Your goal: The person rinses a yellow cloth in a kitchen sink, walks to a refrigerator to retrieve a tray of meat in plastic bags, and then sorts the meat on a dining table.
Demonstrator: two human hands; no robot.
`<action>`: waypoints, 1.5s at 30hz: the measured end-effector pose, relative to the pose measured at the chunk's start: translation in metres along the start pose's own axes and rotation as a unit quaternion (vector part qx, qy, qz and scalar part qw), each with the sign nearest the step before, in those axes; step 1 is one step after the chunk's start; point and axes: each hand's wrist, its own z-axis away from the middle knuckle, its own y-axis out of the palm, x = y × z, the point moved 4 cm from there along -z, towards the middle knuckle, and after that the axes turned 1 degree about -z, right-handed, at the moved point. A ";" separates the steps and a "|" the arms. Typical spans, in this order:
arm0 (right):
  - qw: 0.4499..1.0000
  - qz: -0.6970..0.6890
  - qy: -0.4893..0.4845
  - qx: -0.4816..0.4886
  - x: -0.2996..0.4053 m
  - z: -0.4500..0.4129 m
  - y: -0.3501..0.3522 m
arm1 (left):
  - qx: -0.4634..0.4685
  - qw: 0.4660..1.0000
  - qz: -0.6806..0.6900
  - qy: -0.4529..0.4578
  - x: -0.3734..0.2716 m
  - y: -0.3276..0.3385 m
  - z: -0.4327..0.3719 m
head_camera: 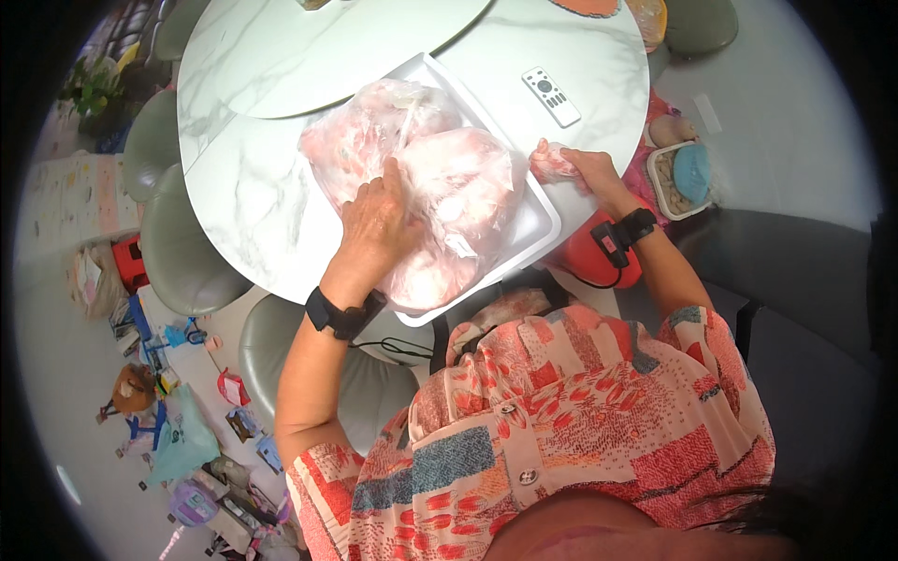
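Observation:
A white plastic tray stands at the near edge of a round marble-patterned table. In it lie bulky clear plastic bags with pale pink contents, which I cannot identify for certain. My left hand rests on the bags between two bulges, index finger extended and the other fingers curled; whether it grips the plastic is unclear. Just beyond the tray's right rim, my right hand holds a small pinkish bundle in clear plastic. Its fingers partly cover that bundle.
A white remote control lies right of the tray. A raised round turntable covers the table's far part. Grey-green chairs surround the table. Below its right edge are a red stool and a container with a blue item.

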 end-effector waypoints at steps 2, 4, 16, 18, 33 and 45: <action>0.995 0.094 -0.024 -0.004 0.018 0.009 0.009 | -0.003 0.999 0.035 0.011 0.010 0.000 -0.002; 0.981 0.184 -0.055 -0.007 0.022 0.013 0.011 | 0.013 0.997 0.062 -0.040 0.019 0.001 -0.008; 0.784 0.558 -0.255 -0.095 0.039 0.038 0.014 | -0.122 0.932 0.333 -0.075 0.021 -0.024 0.002; 0.795 0.474 -0.344 -0.156 0.066 0.058 0.023 | -0.142 0.927 0.341 -0.067 0.020 -0.027 0.001; 0.814 0.315 -0.487 0.019 0.094 0.076 0.086 | -0.057 0.925 0.351 -0.132 0.062 -0.020 -0.019; 0.638 0.371 -0.672 0.058 0.129 0.082 0.201 | -0.128 0.814 0.556 -0.113 0.050 -0.012 0.001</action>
